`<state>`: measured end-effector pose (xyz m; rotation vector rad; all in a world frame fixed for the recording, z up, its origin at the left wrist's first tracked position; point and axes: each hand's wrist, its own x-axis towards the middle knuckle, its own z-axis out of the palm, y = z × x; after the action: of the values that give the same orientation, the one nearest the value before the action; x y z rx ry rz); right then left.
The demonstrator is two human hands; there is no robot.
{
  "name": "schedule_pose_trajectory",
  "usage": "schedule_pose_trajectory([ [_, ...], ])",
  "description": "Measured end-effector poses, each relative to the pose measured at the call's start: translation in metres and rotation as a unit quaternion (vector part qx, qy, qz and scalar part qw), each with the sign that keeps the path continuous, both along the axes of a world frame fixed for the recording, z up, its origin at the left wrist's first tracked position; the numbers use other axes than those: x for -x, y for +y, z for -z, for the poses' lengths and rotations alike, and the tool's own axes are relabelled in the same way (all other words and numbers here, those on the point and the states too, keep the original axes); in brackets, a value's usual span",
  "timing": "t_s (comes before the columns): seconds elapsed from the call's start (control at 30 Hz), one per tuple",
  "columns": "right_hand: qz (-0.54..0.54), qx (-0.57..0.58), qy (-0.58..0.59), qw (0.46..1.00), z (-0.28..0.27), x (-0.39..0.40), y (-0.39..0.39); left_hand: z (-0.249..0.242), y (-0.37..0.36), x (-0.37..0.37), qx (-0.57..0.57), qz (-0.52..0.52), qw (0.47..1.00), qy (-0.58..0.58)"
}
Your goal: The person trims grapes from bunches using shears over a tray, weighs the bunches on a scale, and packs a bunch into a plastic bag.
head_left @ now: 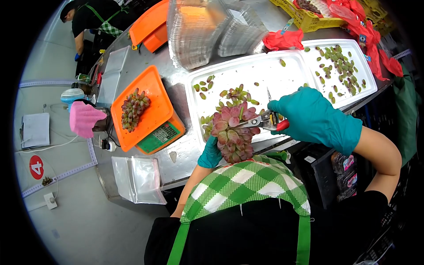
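Observation:
A plump bunch of reddish-green grapes (pixel 233 137) is held up over the near edge of a white tray (pixel 276 73). My left hand (pixel 210 154), in a teal glove, closes round its lower left side; the bunch hides most of the fingers. In my gloved right hand (pixel 316 117) are red-handled snips (pixel 267 121), fingers wrapped round the grips. The blades stand apart: one reaches into the bunch, the other points up over the tray. Loose grapes and a small cluster (pixel 236 94) lie in the tray behind the bunch.
An orange scale (pixel 154 99) bears another grape bunch (pixel 135 109). Stacked clear plastic boxes (pixel 190 39) stand behind the tray. A second white tray (pixel 369 81) holds loose grapes. Plastic bags (pixel 138 179) lie at the table's front left. A co-worker (pixel 95 20) bends at far left.

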<state>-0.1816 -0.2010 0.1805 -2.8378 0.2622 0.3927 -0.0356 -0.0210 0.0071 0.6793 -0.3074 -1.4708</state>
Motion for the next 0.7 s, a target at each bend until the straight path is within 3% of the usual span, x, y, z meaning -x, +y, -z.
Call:
schedule_pose_trajectory([
  [0.2,0.036,-0.017,0.077,0.996,-0.005,-0.003,0.003,0.004,-0.001,0.0,0.007,-0.01,0.998,0.058],
  [0.53,0.028,0.019,0.004,0.999,-0.001,0.003,0.006,-0.011,-0.007,0.002,-0.066,-0.077,0.988,0.116],
  [0.6,0.038,0.016,0.023,0.999,-0.003,0.002,0.008,-0.008,-0.006,0.001,-0.068,-0.074,0.989,0.11],
  [0.7,0.008,0.018,-0.041,0.999,0.007,0.005,0.006,0.004,-0.003,-0.002,-0.062,-0.043,0.991,0.11],
])
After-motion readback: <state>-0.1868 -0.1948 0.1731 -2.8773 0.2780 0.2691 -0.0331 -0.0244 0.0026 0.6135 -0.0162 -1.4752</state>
